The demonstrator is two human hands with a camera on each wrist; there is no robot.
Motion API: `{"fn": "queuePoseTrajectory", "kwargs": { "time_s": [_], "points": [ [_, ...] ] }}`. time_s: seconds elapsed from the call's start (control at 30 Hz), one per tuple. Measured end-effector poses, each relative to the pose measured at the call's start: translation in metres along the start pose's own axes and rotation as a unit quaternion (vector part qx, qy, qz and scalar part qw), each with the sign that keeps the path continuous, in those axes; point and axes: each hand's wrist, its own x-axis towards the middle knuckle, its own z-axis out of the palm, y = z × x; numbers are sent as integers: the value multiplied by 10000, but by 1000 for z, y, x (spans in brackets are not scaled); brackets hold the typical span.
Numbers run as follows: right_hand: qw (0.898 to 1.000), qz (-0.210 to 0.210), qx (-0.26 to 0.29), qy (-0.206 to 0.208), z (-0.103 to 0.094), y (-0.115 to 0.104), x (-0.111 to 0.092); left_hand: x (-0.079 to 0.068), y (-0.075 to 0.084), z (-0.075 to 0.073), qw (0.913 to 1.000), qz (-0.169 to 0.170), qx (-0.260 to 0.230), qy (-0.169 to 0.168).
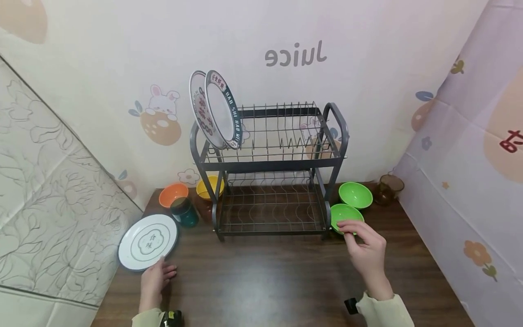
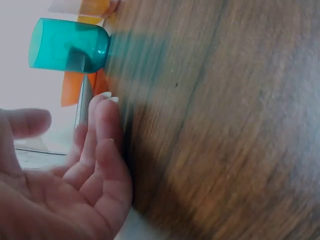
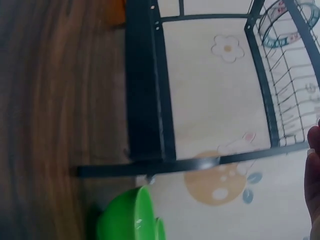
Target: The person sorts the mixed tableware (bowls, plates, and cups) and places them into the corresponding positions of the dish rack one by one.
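A white plate (image 1: 149,245) with a dark rim and a printed centre is at the left end of the worktop (image 1: 261,272). The person's left hand (image 1: 156,279) is at its near right edge, thumb apart and fingers relaxed, gripping nothing; whether a fingertip touches the rim I cannot tell. A teal cup (image 1: 185,212) stands just beyond the plate's far right rim, with an orange bowl (image 1: 173,194) farther back and a yellow bowl (image 1: 209,187) to the right of that.

The right hand (image 1: 367,250) hangs in the air by the near green bowl (image 1: 345,214), fingers loosely bent and holding nothing. The far green bowl (image 1: 355,195) sits just behind, with a brown cup (image 1: 390,188) to its right.

Between the two groups stands a two-tier dark dish rack (image 1: 269,165). In its upper tier, at the left end, two patterned plates (image 1: 222,113) stand on edge.
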Motion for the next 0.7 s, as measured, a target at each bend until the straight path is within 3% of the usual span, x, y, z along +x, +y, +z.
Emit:
{"fn": "queuePoseTrajectory", "kwargs": {
  "time_s": [0.2,0.27,0.43,0.57,0.7],
  "points": [
    [9995,257,-140,86,-10,1,-9,3,-4,-9,9910,-612,-1155,-279],
    [9994,291,-146,86,-12,1,-10,6,-4,-11,9887,-680,-1323,-185],
    [9991,381,-147,68,-12,2,-13,17,-3,-14,9888,-633,-1310,348],
    [9983,530,-240,48,-11,3,-19,23,-2,-14,9884,-637,-1297,459],
    [9961,758,-438,128,-13,23,-32,23,-3,-14,9878,-603,-1341,515]
  ]
}}
